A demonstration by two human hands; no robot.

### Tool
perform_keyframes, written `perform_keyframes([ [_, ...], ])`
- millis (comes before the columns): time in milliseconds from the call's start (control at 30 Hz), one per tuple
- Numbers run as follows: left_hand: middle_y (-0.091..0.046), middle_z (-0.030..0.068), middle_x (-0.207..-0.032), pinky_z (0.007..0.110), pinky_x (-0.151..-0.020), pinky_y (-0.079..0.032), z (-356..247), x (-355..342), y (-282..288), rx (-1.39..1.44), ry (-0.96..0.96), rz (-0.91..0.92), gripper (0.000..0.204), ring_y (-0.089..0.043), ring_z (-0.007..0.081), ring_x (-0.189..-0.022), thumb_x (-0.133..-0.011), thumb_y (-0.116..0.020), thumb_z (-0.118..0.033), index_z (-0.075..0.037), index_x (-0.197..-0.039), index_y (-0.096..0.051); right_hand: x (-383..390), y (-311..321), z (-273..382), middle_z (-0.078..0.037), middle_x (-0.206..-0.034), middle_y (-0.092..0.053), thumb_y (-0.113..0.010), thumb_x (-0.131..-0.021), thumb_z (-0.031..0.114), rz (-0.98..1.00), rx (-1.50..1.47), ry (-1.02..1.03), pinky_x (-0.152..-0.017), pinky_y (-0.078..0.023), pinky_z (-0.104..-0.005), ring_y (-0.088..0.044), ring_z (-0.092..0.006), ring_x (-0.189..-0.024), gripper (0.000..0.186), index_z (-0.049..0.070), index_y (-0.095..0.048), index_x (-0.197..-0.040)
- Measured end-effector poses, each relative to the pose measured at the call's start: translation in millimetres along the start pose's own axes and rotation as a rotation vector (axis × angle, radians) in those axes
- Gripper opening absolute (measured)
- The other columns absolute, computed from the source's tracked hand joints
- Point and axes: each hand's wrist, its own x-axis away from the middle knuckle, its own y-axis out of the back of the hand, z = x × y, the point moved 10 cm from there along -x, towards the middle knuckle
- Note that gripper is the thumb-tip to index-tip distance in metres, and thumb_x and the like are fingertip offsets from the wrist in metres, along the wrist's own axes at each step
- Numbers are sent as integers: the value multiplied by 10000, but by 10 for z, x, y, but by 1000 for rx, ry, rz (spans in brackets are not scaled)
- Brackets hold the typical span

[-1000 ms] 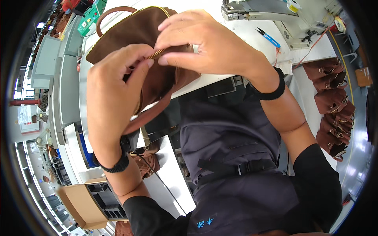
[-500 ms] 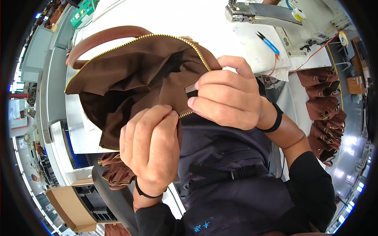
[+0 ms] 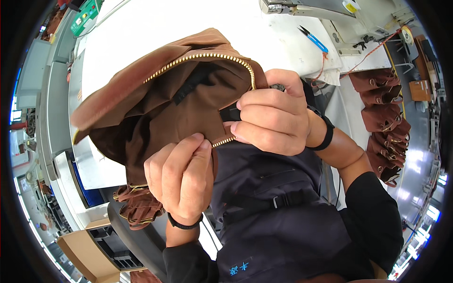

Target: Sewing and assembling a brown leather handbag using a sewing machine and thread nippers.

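A brown bag [image 3: 177,111] with a gold-toothed zipper round its wide mouth hangs between my hands, its brown lining facing up. My left hand [image 3: 181,174] pinches the near rim beside the zipper [image 3: 223,141]. At the right end of the mouth, my right hand [image 3: 273,113] has its fingers curled over the rim, closed on the bag. Near those fingertips a dark gap shows in the lining. The bag's brown handle [image 3: 122,89] lies along the far left side, blurred.
On the white table [image 3: 141,23] lie blue thread snips [image 3: 314,39]. A sewing machine [image 3: 325,12] stands at the far right, with orange thread running from it. Several brown bags [image 3: 382,122] hang at right, more brown pieces [image 3: 139,207] at lower left. An opened cardboard box [image 3: 78,254] sits below.
The bag has tipped, so its far side and handle have swung toward me and more of its outer face shows. Both hands keep their hold on the rim.
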Motion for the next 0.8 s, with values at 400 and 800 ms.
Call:
perform_keyframes([
  [400,-765,152,-987,389,-782,-584,16,-58,-94,137,10,21,257,-713,316,-861,-798,-832,111,3,-1002,-718,-11,-44,-187,16,-983,-642,-795,-821,154,201,-142,-125,-966,-498,-424,-658,-172,-978,226,146,-782,-1046],
  [800,-762,98,-1092,403,-884,-536,387,-188,282,-35,76,201,366,-720,302,-984,-769,-883,-57,-44,-1113,-759,-510,-152,-565,-62,-870,-665,-801,-843,11,279,-155,-346,-764,-440,-345,-613,-234,-793,140,35,-724,-957],
])
